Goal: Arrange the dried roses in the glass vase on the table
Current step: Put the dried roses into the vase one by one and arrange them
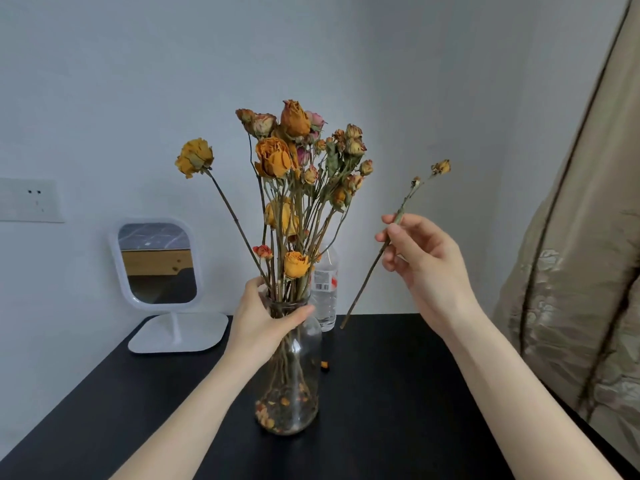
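Water bottle [325,292] half hidden behind glass vase [294,375]; dried roses [294,157] overlap, count unclear. One vase on black counter [381,393], left hand [263,320] grip clamped on its neck. Right hand [422,258] pinches one loose rose stem [367,275] beside it. One mirror [157,265].

Black table [398,393] against a wall.
On it stand a glass vase [294,386], a white mirror [162,271], a plastic bottle [325,292] and an orange scrap [325,365].
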{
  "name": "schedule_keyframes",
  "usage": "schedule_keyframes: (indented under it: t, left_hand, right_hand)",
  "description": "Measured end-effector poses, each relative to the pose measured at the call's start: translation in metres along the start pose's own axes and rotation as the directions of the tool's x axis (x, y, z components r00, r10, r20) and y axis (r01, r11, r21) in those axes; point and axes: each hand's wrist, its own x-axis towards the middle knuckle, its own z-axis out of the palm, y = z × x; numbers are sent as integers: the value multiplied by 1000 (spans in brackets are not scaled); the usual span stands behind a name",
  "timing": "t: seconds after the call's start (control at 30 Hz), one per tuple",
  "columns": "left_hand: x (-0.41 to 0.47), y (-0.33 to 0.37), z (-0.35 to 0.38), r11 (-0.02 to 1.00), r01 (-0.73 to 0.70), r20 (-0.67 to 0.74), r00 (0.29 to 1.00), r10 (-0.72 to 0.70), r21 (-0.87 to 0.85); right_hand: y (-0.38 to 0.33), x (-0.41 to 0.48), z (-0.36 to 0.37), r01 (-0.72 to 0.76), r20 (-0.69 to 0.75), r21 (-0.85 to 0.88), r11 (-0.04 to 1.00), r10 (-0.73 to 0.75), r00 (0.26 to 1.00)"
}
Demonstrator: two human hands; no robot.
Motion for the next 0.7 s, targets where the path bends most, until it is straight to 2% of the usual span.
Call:
schedule_keyframes:
  t: [0.33,0.57,0.7]
  left_hand:
    - [3,-9,-15,998,13,76,997,-8,-64]
    - [0,-12,-21,982,57,208,978,-18,-182]
    - [-4,-10,-13,995,-1,109,994,12,-95]
  right_hand:
    - [11,6,10,-2,0,71,998,2,1000]
    - [13,9,17,24,12,97,995,-25,1000]
    - [13,13,25,53,2,115,992,-54,999]
